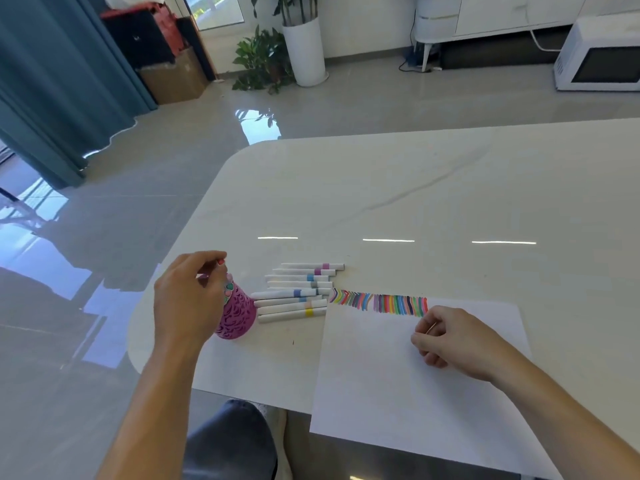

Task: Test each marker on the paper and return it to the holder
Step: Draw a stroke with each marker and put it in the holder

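A pink cut-out holder (239,318) stands near the table's left edge with several markers in it. My left hand (188,299) is right over it, fingertips pinched on a marker (221,261) with a reddish end at the holder's mouth. Several white markers (298,292) with coloured bands lie side by side to the right of the holder. The white paper (408,386) lies at the front, with a row of coloured strokes (377,302) along its top edge. My right hand (453,341) rests on the paper just below the strokes' right end, fingers curled, with nothing clearly in it.
The white table (433,188) has a rounded left corner, and the paper overhangs its front edge. My knee (232,441) in dark trousers shows below the table. Glossy floor, a curtain, potted plants (263,60) and a white microwave (599,53) lie beyond.
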The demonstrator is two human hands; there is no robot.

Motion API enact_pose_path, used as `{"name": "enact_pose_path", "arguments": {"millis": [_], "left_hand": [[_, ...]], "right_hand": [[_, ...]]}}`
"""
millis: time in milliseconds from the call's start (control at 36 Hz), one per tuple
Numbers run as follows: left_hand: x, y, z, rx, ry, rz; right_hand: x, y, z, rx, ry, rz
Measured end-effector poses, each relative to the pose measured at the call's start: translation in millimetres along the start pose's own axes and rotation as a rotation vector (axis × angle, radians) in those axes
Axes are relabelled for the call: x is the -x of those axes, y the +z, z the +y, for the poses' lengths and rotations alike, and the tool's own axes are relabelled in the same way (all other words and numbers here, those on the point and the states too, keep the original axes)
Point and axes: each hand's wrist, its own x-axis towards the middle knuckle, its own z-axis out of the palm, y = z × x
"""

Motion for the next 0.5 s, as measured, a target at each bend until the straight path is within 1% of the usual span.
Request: {"name": "enact_pose_path", "arguments": {"millis": [333, 417, 500], "left_hand": [[1.9, 7.3, 3.9, -0.117, -0.123, -0.092], [4.1, 8.6, 7.1, -0.128, -0.1, -0.063], [6.3, 10.5, 11.1, -0.138, 0.0, -0.01]], "right_hand": [[-1.2, 1.5, -0.7, 0.015, -0.001, 0.006], [-1.4, 1.3, -0.6, 0.009, 0.004, 0.004], [-1.6, 0.8, -0.8, 0.001, 0.006, 0.0]]}}
